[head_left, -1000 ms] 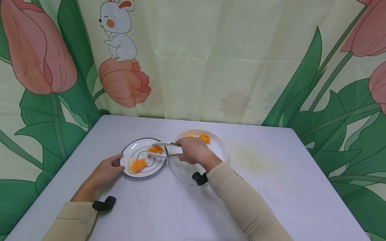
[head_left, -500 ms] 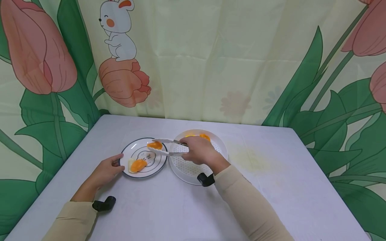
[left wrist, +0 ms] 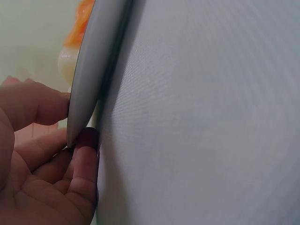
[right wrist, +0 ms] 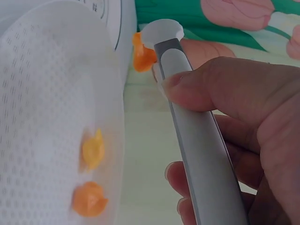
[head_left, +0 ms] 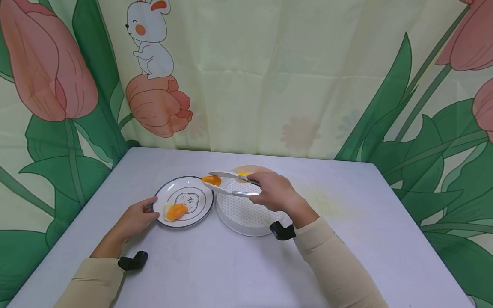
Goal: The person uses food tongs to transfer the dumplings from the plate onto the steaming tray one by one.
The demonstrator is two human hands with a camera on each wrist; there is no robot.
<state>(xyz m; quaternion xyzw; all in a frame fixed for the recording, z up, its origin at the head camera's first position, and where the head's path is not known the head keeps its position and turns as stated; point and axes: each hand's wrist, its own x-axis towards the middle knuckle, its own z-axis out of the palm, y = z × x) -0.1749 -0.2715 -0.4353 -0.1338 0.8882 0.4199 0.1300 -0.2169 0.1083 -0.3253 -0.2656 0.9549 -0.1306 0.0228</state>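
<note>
My left hand (head_left: 135,220) pinches the left rim of a white plate (head_left: 200,209) with a dark blue edge, thumb above and fingers beneath. On the plate lie an orange dumpling-like piece (head_left: 177,211) and a pale one (head_left: 167,209), touching. My right hand (head_left: 277,192) grips metal tongs (head_left: 240,193) with white tips. Between the tips is another orange dumpling-like piece (head_left: 212,180), held above the gap between the plate and a white perforated steamer tray (head_left: 246,231). In the right wrist view, a yellow piece (right wrist: 93,150) and an orange piece (right wrist: 89,199) lie in the tray.
Both dishes stand side by side on a table with a white cloth (head_left: 200,269). A faint yellowish stain (head_left: 319,203) marks the cloth right of the tray. Behind the table hangs a curtain (head_left: 246,85) printed with tulips and a rabbit.
My right hand has moved right, carrying the tongs and the orange piece from over the plate to its right edge and higher. My left hand stays at the plate's rim.
</note>
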